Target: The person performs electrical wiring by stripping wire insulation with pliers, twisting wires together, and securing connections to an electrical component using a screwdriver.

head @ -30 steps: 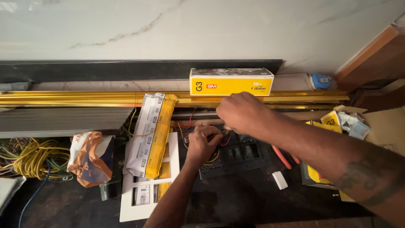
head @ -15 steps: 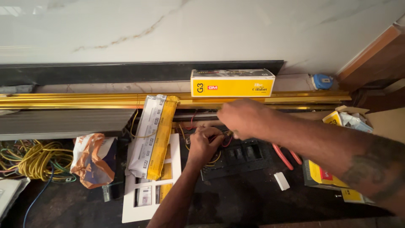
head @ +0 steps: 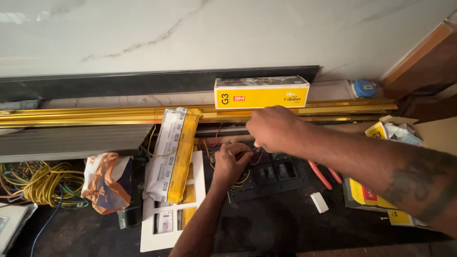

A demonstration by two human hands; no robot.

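Note:
A black switch module frame lies flat on the dark surface, with red and yellow wires bunched at its left end. My left hand reaches up from below and pinches those wires. My right hand comes in from the right, curled just above the left one over the frame's upper left corner. Whatever its fingers grip is hidden; a slim tool may be in them.
A yellow box rests on long gold rails. A yellow and white packet lies on a white switch plate. Coiled yellow cable, an orange bag, red-handled pliers, a small white block and yellow packets surround them.
Both hands stay over the wires at the frame's left end, shifting only slightly. The view has drifted a little.

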